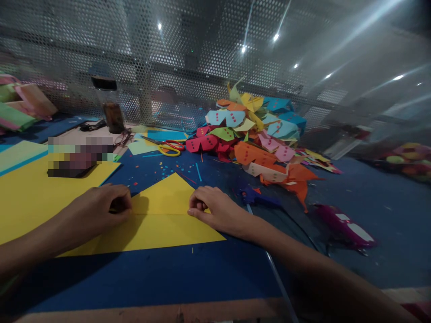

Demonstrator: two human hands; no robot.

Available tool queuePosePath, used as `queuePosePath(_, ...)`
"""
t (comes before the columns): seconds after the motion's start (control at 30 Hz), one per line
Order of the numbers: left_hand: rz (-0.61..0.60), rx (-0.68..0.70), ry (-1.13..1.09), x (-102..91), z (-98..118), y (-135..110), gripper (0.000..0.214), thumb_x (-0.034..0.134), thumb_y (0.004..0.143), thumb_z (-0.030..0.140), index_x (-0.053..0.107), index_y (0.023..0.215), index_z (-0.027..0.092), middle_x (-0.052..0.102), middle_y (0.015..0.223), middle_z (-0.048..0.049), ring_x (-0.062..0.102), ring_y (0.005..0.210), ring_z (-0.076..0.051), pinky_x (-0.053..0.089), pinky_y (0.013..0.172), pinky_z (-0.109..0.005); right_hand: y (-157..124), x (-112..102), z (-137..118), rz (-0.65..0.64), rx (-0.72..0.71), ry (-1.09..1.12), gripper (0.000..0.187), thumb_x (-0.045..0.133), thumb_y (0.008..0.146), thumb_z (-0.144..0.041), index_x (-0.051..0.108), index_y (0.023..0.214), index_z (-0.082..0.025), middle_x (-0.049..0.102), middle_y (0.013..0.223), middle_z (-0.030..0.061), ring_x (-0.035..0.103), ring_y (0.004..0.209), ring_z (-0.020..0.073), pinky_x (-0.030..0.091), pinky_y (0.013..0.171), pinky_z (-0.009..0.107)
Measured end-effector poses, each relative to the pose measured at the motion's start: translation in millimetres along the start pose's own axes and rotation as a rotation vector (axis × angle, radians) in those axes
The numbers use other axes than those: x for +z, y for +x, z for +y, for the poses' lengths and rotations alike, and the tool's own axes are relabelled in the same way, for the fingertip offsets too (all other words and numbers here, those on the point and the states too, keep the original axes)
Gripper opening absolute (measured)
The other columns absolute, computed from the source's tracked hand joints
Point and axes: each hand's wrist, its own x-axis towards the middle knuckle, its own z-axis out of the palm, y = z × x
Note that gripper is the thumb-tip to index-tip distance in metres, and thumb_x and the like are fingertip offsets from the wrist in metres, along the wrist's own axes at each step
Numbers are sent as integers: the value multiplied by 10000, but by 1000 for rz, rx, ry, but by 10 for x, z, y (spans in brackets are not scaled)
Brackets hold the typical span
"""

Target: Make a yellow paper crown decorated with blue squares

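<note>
A sheet of yellow paper [158, 231] lies on the blue table, a horizontal crease across it and a pointed, triangular top [170, 193]. My left hand [104, 204] is closed at the left end of the crease, thumb and curled fingers pressed together on the paper. At the right end, my right hand [213, 208] pinches the paper with thumb and bent fingers. Just to the right of that hand lies a blue glue gun [259, 197] with a clear glue stick in it.
Behind my hands are scissors [170, 148] and paper scraps. Folded coloured paper pieces [249, 130] are heaped at the back. A purple case [346, 226] lies right. Larger yellow sheets [30, 193], a blurred-out object [81, 157] and a bottle [112, 112] stand or lie left.
</note>
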Motion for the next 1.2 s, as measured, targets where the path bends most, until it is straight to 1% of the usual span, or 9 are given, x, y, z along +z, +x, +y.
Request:
queuePosePath(0.1,-46,-3,46,-10,5,7,120,574,773,345,633,713,259,720,697,-13,666,659,-236,435,629,-342,-2,-1,0,-4,-3,0,98,705,983,-215,633,920,-198,685,915,2,601,862,172,383,834,331)
queuePosePath(0.33,-77,-9,57,-38,31,15,116,554,798,324,621,739,250,721,727,-7,677,699,-231,445,660,-333,-5,-10,-8,-5,0,8,110,713,982,-218,628,916,-197,679,914,5,600,872,179,379,835,334)
queuePosePath(0.5,-84,-2,50,-37,-32,27,123,581,779,371,631,735,267,723,728,-19,674,698,-243,443,651,-337,-2,-5,-8,-7,4,1,109,718,979,-199,627,917,-194,678,914,3,598,875,176,376,831,326)
queuePosePath(0.67,-92,-16,70,-8,-75,28,130,573,774,374,631,738,263,726,736,-27,680,704,-250,444,648,-344,6,-4,-11,-3,5,-7,121,739,965,-184,632,910,-193,674,889,-5,597,856,170,371,831,322)
queuePosePath(0.8,-100,-23,66,-25,-32,24,147,574,780,380,646,751,255,734,753,-29,682,704,-243,451,648,-343,9,-7,-7,-11,8,-1,116,739,964,-183,633,917,-190,671,887,-6,599,860,171,371,835,327)
queuePosePath(0.97,-108,-65,62,-68,41,25,175,575,775,396,664,763,246,743,749,-23,687,701,-234,451,649,-336,11,-4,2,-9,4,2,105,732,966,-182,637,923,-191,670,890,-8,595,858,171,370,833,331)
queuePosePath(1.2,-94,-74,68,-83,45,23,174,585,743,412,663,726,257,725,726,-24,678,687,-242,454,640,-340,9,-15,-15,-14,16,-17,97,721,969,-180,639,920,-193,680,906,4,598,868,176,379,835,332)
